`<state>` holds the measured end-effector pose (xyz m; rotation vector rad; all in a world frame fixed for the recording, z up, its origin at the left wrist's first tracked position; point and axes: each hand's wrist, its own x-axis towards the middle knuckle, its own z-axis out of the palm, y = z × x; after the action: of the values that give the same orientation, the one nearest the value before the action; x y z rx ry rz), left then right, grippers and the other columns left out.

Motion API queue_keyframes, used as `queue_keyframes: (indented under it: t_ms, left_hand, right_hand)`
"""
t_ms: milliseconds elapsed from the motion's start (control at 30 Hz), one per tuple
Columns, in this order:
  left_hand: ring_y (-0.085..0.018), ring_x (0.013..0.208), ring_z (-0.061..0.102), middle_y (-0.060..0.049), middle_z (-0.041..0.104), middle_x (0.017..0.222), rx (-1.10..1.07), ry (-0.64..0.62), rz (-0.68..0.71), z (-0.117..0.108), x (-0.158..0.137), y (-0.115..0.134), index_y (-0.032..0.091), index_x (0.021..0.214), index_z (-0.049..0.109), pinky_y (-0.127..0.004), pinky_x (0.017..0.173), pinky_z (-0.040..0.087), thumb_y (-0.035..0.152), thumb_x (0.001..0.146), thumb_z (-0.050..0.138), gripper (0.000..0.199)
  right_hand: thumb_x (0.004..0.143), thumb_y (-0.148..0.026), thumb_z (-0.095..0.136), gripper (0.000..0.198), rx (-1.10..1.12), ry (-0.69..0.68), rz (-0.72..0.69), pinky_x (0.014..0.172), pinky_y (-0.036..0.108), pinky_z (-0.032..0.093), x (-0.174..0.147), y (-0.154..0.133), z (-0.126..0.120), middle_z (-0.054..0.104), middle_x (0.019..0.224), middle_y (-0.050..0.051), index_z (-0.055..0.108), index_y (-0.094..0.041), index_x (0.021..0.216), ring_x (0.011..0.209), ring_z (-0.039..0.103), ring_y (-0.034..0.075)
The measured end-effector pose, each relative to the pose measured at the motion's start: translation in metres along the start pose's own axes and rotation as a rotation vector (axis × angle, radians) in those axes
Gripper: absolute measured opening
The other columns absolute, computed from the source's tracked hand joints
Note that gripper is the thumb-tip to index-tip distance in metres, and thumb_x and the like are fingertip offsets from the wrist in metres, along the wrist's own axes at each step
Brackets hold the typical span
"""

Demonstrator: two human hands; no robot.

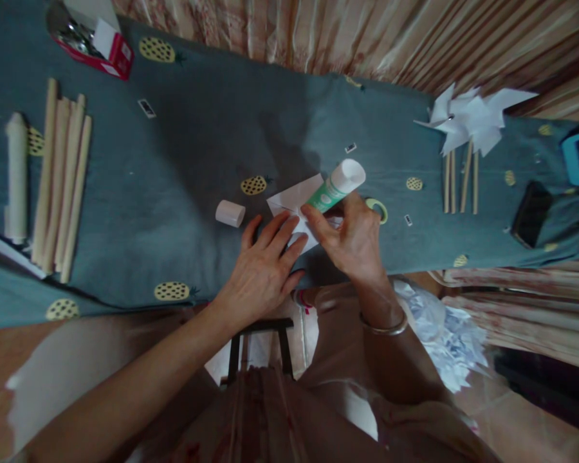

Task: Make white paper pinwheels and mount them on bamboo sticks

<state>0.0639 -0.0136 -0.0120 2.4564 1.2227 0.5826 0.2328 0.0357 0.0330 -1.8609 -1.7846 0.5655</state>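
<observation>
A green and white glue stick [335, 186] is gripped in my right hand [354, 235], tilted, its lower end at the middle of a piece of folded white paper [294, 194]. My left hand [265, 267] lies palm down with fingers stretched out, its fingertips on the left part of the paper. Left of the paper, the white cap [230, 213] lies on its side on the cloth. Part of a yellow-green ring [377, 209], perhaps a scissors handle, shows behind my right hand. My fingers cover part of the paper.
Wooden sticks [62, 186] and a white roll [17, 177] lie at the left. A red box [118, 58] of metal pieces stands back left. White paper pinwheels [468, 116] on sticks, a dark phone [531, 214] and a blue-framed device [570, 161] are at the right. Crumpled paper [446, 328] sits below the table edge.
</observation>
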Motion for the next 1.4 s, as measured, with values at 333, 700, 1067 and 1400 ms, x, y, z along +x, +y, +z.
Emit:
queue_keyframes:
  t_ms: [333, 700, 1067, 1400]
  left_hand:
    - [-0.035, 0.145, 0.038, -0.017, 0.047, 0.153, -0.041, -0.033, -0.035, -0.004, 0.002, 0.002, 0.02, 0.135, 0.053, -0.064, 0.119, 0.024, 0.033, 0.093, 0.062, 0.045]
    - [-0.035, 0.145, 0.039, -0.018, 0.048, 0.153, -0.006, -0.05, -0.025, -0.005, 0.002, 0.002, 0.018, 0.135, 0.053, -0.064, 0.119, 0.024, 0.033, 0.093, 0.063, 0.046]
    - [-0.034, 0.145, 0.039, -0.017, 0.049, 0.152, 0.006, -0.052, -0.029, -0.006, 0.002, 0.002, 0.019, 0.135, 0.053, -0.063, 0.119, 0.024, 0.035, 0.094, 0.061, 0.045]
    - [-0.033, 0.145, 0.039, -0.016, 0.049, 0.151, 0.028, -0.011, 0.004, 0.0, -0.001, -0.002, 0.021, 0.136, 0.05, -0.062, 0.119, 0.024, 0.04, 0.097, 0.054, 0.044]
  right_hand:
    - [0.085, -0.044, 0.069, 0.023, -0.019, -0.008, -0.06, 0.074, 0.037, 0.051, -0.004, 0.002, 0.0, 0.068, 0.078, 0.004, 0.058, -0.024, 0.09, 0.074, 0.064, 0.022]
    - [0.085, -0.038, 0.069, 0.021, -0.118, 0.0, -0.102, 0.065, 0.034, 0.049, -0.008, 0.004, -0.004, 0.068, 0.073, 0.004, 0.057, -0.021, 0.088, 0.068, 0.065, 0.021]
    - [0.087, -0.044, 0.065, 0.023, -0.14, 0.001, -0.107, 0.066, 0.038, 0.051, -0.01, 0.013, -0.004, 0.067, 0.077, 0.005, 0.057, -0.023, 0.089, 0.068, 0.064, 0.022]
    - [0.086, -0.042, 0.068, 0.022, -0.113, 0.03, -0.089, 0.071, 0.041, 0.055, -0.009, 0.015, -0.005, 0.071, 0.082, 0.007, 0.06, -0.023, 0.091, 0.072, 0.067, 0.024]
